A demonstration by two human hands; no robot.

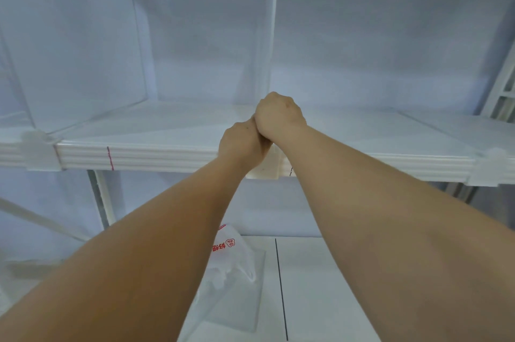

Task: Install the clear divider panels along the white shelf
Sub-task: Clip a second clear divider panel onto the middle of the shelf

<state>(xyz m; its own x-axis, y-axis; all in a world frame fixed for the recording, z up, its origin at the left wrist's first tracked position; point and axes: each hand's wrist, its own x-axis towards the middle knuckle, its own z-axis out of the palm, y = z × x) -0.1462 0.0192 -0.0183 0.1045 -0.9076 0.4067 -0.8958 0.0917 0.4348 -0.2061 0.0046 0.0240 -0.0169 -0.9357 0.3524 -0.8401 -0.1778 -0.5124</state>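
White shelf (pixel 156 146): both hands (pixel 262 132) clasp upright clear divider (pixel 269 34).

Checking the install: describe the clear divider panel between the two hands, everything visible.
The clear divider panel stands upright and edge-on on the white shelf, running front to back. It looks like thin transparent plastic with a whitish front edge. Its lower front end is hidden behind the left hand and right hand, both closed there at the shelf's front lip.
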